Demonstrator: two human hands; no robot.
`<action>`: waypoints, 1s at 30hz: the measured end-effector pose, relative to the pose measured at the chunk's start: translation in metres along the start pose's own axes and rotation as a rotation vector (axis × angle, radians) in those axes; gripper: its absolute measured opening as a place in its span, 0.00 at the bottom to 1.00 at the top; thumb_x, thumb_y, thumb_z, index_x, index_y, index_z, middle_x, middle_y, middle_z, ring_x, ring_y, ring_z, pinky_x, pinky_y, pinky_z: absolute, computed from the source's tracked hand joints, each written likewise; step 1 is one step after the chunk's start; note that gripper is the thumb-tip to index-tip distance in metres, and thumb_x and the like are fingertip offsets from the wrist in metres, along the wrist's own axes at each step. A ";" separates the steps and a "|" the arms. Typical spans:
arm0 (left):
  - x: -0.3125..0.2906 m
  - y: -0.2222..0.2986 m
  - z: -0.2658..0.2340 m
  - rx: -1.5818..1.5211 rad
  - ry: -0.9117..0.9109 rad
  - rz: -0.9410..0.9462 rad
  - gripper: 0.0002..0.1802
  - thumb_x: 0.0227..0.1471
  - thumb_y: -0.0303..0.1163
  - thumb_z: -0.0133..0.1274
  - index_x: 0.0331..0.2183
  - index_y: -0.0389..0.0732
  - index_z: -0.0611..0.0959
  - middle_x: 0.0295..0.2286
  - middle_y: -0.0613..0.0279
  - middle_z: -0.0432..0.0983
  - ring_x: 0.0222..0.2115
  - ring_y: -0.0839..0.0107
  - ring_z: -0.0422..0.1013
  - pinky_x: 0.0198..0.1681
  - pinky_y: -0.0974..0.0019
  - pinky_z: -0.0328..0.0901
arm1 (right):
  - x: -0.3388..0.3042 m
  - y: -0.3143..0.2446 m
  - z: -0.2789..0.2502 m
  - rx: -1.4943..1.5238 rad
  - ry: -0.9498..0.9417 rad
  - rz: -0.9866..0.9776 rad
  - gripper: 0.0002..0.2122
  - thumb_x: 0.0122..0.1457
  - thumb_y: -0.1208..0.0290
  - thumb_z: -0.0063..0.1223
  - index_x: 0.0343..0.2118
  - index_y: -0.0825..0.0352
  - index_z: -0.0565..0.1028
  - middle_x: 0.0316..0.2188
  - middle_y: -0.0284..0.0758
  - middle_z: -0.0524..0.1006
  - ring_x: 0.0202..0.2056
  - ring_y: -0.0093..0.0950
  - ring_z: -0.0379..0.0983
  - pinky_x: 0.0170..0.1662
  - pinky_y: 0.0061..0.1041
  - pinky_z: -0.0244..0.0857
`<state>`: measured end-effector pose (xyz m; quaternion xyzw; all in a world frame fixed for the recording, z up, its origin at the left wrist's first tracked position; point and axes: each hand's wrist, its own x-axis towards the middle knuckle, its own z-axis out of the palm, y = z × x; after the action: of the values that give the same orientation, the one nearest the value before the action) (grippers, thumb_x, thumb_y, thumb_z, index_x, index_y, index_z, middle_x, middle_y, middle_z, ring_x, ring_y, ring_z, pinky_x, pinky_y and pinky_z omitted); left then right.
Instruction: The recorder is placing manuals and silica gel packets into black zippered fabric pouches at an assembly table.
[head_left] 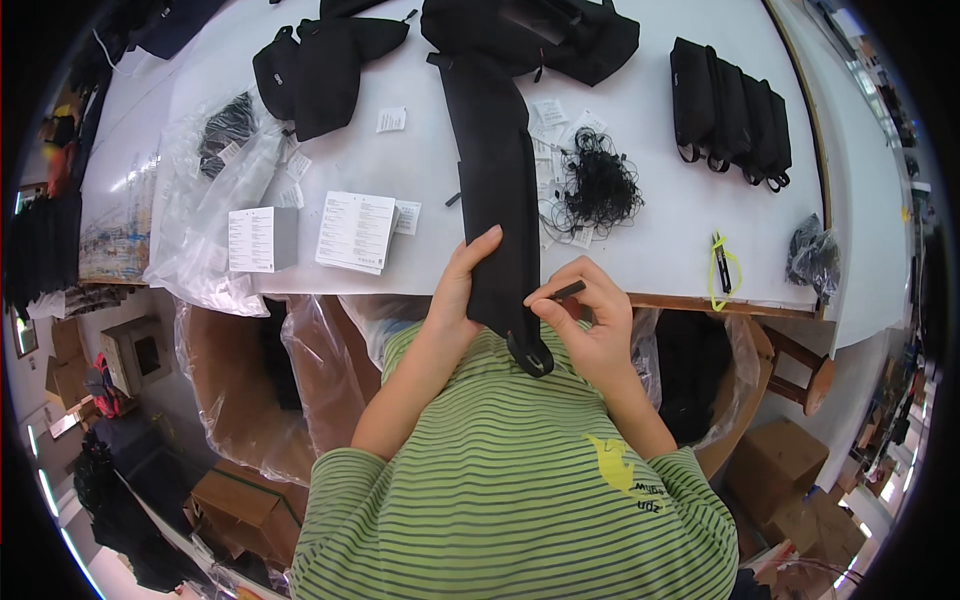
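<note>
A long, narrow black fabric bag (500,215) lies across the table's front edge, its near end hanging toward me. My left hand (462,280) grips its left side, thumb on top and the other fingers underneath. At the bag's right edge, my right hand (592,325) pinches a small dark strip like a zipper pull (568,291) between thumb and fingers. Whether that strip is joined to the bag cannot be made out. Below the hands, a black loop (532,357) shows at the bag's near end. The far end meets another black bag (540,40).
Stacks of white printed cards (357,230) and plastic wrapping (205,240) lie left. A tangle of black cords (598,185) sits right, before several folded black bags (725,110). Thread snips with a yellow loop (723,270) lie near the front edge. Lined cartons (250,380) stand below.
</note>
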<state>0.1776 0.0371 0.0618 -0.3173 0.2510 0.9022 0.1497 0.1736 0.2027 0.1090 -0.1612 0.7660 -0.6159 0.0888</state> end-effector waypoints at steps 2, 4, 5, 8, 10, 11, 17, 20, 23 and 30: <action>0.000 0.003 0.000 -0.029 0.021 -0.015 0.17 0.52 0.39 0.56 0.40 0.39 0.77 0.31 0.62 0.77 0.29 0.72 0.75 0.33 0.68 0.72 | -0.001 -0.004 0.001 0.007 -0.017 0.002 0.04 0.50 0.73 0.62 0.28 0.66 0.80 0.25 0.28 0.71 0.24 0.18 0.64 0.24 0.17 0.55; 0.002 0.004 -0.004 -0.055 0.039 -0.027 0.16 0.52 0.39 0.57 0.39 0.39 0.78 0.31 0.62 0.78 0.29 0.72 0.75 0.33 0.68 0.72 | -0.003 -0.004 0.003 0.014 -0.033 0.000 0.04 0.51 0.72 0.62 0.28 0.66 0.80 0.25 0.28 0.71 0.24 0.19 0.64 0.23 0.17 0.55; 0.004 0.005 -0.007 -0.081 0.020 -0.035 0.15 0.52 0.38 0.57 0.38 0.40 0.79 0.30 0.62 0.79 0.28 0.72 0.76 0.33 0.68 0.73 | -0.005 -0.004 0.004 0.015 -0.039 0.011 0.04 0.51 0.72 0.62 0.28 0.66 0.80 0.25 0.28 0.72 0.24 0.17 0.64 0.24 0.16 0.54; 0.004 0.003 -0.009 -0.105 -0.001 -0.032 0.14 0.51 0.38 0.57 0.37 0.40 0.79 0.30 0.62 0.79 0.28 0.73 0.76 0.32 0.69 0.73 | -0.008 -0.004 0.005 0.014 -0.048 0.025 0.04 0.52 0.71 0.61 0.27 0.65 0.80 0.25 0.27 0.73 0.24 0.15 0.63 0.25 0.15 0.53; 0.004 0.003 -0.010 -0.103 -0.002 -0.022 0.14 0.51 0.38 0.58 0.38 0.39 0.79 0.30 0.62 0.79 0.28 0.73 0.76 0.32 0.69 0.73 | -0.009 -0.004 0.004 0.014 -0.051 0.028 0.04 0.52 0.71 0.61 0.27 0.65 0.80 0.25 0.27 0.73 0.24 0.15 0.63 0.25 0.15 0.53; 0.004 0.003 -0.010 -0.084 0.007 -0.019 0.14 0.51 0.38 0.58 0.38 0.39 0.79 0.30 0.62 0.79 0.28 0.73 0.76 0.32 0.69 0.73 | -0.009 -0.005 0.003 -0.005 -0.062 0.033 0.03 0.52 0.72 0.61 0.27 0.65 0.80 0.25 0.27 0.73 0.25 0.16 0.64 0.26 0.15 0.54; 0.006 -0.001 -0.014 -0.060 0.053 0.045 0.14 0.53 0.38 0.56 0.38 0.39 0.80 0.31 0.62 0.79 0.29 0.72 0.76 0.32 0.68 0.73 | -0.005 0.003 -0.004 -0.203 -0.029 -0.182 0.04 0.48 0.74 0.63 0.27 0.66 0.79 0.28 0.29 0.74 0.29 0.23 0.66 0.29 0.20 0.58; 0.000 0.002 -0.007 -0.075 0.122 0.136 0.15 0.54 0.38 0.54 0.40 0.39 0.79 0.34 0.60 0.79 0.33 0.69 0.76 0.36 0.64 0.72 | -0.005 -0.007 -0.011 -0.274 0.176 -0.160 0.06 0.46 0.76 0.64 0.29 0.66 0.79 0.34 0.33 0.74 0.29 0.26 0.67 0.30 0.22 0.61; -0.009 0.000 0.003 -0.076 0.162 0.275 0.17 0.56 0.38 0.52 0.44 0.38 0.76 0.39 0.59 0.77 0.39 0.67 0.75 0.43 0.62 0.70 | -0.018 -0.007 -0.011 -0.259 0.244 -0.093 0.11 0.45 0.77 0.65 0.35 0.65 0.79 0.41 0.35 0.74 0.28 0.24 0.69 0.31 0.21 0.65; -0.020 -0.022 0.000 0.005 0.135 0.291 0.17 0.60 0.36 0.47 0.47 0.36 0.73 0.45 0.58 0.74 0.46 0.68 0.71 0.49 0.63 0.67 | -0.018 0.008 0.023 -0.186 0.027 0.046 0.26 0.50 0.67 0.64 0.53 0.61 0.71 0.57 0.37 0.67 0.37 0.30 0.75 0.38 0.26 0.70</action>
<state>0.2019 0.0533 0.0672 -0.3372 0.3060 0.8903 0.0007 0.1972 0.1893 0.0952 -0.1427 0.8245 -0.5421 0.0771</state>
